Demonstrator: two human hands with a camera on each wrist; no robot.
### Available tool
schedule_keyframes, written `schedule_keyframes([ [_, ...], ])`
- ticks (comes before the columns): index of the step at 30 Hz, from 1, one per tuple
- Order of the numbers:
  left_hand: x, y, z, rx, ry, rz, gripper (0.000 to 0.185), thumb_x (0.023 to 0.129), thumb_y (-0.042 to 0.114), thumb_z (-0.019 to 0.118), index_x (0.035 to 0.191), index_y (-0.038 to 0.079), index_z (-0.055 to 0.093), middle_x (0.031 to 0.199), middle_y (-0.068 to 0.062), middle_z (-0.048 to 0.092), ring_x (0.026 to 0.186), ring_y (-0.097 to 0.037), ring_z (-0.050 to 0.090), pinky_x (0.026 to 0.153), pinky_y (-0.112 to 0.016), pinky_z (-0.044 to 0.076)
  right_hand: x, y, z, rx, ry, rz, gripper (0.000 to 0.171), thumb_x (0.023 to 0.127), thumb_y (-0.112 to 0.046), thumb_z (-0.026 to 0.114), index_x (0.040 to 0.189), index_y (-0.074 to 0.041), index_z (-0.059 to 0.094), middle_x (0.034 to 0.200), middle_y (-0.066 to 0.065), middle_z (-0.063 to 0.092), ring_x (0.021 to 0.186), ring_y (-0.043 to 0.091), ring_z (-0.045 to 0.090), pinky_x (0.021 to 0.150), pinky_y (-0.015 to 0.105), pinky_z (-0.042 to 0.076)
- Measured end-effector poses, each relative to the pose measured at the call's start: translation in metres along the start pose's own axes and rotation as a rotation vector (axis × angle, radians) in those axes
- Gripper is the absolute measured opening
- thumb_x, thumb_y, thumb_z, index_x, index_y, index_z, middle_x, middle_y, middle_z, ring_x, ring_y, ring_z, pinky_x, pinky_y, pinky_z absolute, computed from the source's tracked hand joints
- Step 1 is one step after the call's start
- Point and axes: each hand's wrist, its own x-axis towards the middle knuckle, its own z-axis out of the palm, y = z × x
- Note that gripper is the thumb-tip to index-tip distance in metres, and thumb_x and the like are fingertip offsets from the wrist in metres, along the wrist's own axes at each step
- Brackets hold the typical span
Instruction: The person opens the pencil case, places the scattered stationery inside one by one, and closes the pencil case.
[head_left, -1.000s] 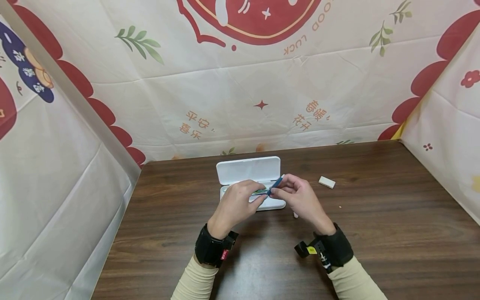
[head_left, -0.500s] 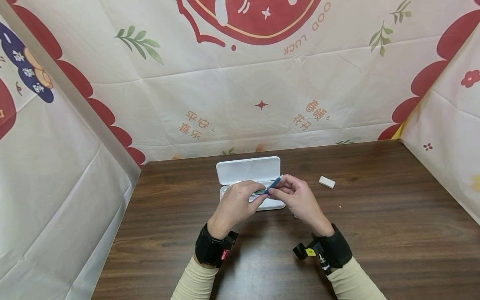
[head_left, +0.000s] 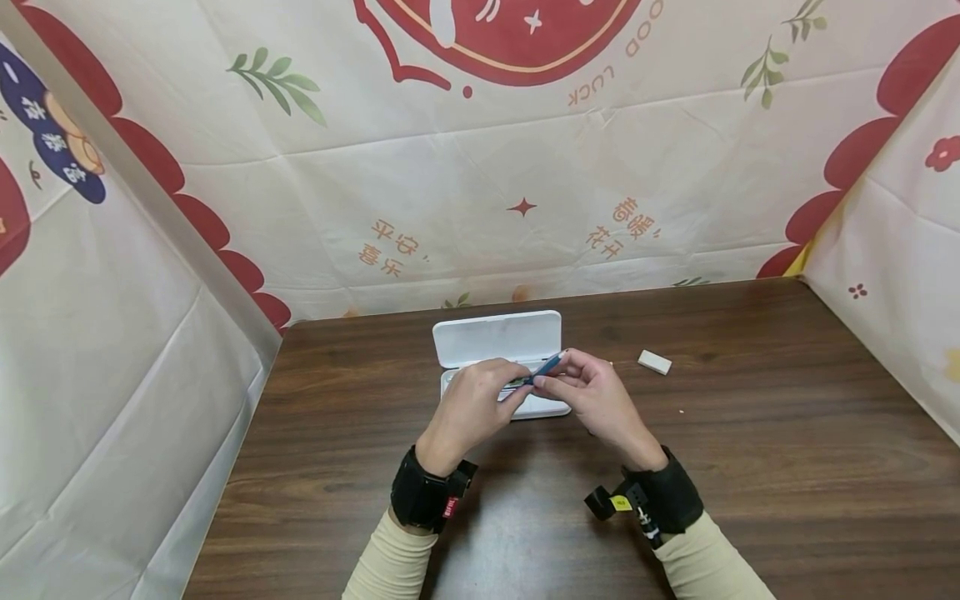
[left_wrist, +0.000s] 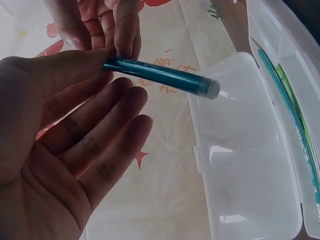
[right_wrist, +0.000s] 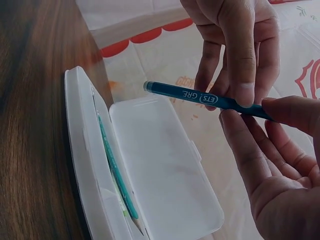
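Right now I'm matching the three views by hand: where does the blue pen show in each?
Head: blue pen centre, between both hands.
Left wrist: blue pen upper middle, lying across.
Right wrist: blue pen upper centre.
Shared landmark: open white case behind it.

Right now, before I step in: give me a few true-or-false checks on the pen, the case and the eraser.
1. Both hands hold the blue pen. True: left hand and right hand pinch it.
2. The white case is closed. False: its lid stands open.
3. The case is empty. False: pencils lie inside.
4. The white eraser lies on the table, right of the case. True.
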Motion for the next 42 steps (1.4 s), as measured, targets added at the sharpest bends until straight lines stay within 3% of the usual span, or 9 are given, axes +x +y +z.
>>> schedule_keyframes([
  [13, 0.0003, -0.0001, -0.0006, -0.003, 0.009, 0.007, 0.011, 0.091, 0.014, 0.073, 0.099, 0.007, 0.075, 0.092, -0.005, 0.074, 0.084, -0.016, 0.071, 0.072, -0.029, 0.056, -0.0003, -0.0023, 0.0006, 0.044, 0.007, 0.008, 0.024, 0.094, -0.008, 0.067, 0.11, 0.007, 0.058, 0.105, 0.015, 0.072, 0.096, 0.021, 0.073, 0.085, 0.043, 0.055],
  [21, 0.0005, 0.0004, -0.001, 0.028, 0.021, 0.009, 0.012, 0.09, 0.015, 0.074, 0.1, 0.008, 0.075, 0.092, -0.002, 0.074, 0.083, -0.011, 0.07, 0.072, -0.026, 0.056, -0.0005, -0.0044, 0.002, 0.086, 0.009, 0.025, 0.025, 0.094, -0.007, 0.067, 0.111, 0.008, 0.057, 0.106, 0.016, 0.072, 0.097, 0.021, 0.072, 0.085, 0.041, 0.055],
  [28, 0.0006, 0.0006, -0.0008, 0.004, 0.027, 0.025, 0.012, 0.09, 0.013, 0.073, 0.1, 0.007, 0.074, 0.092, -0.002, 0.074, 0.083, -0.01, 0.069, 0.073, -0.025, 0.056, -0.0017, -0.0057, 0.0015, 0.083, 0.023, 0.052, 0.033, 0.095, -0.01, 0.067, 0.116, 0.012, 0.054, 0.109, 0.015, 0.072, 0.099, 0.021, 0.072, 0.087, 0.039, 0.055],
  [42, 0.0008, 0.0003, -0.0008, 0.014, 0.038, 0.044, 0.012, 0.092, 0.01, 0.071, 0.103, 0.006, 0.073, 0.095, -0.003, 0.074, 0.087, -0.012, 0.07, 0.077, -0.026, 0.056, -0.0013, -0.0063, 0.0015, 0.11, 0.021, 0.052, 0.027, 0.094, -0.011, 0.067, 0.112, 0.007, 0.057, 0.108, 0.01, 0.073, 0.098, 0.019, 0.072, 0.089, 0.043, 0.053],
])
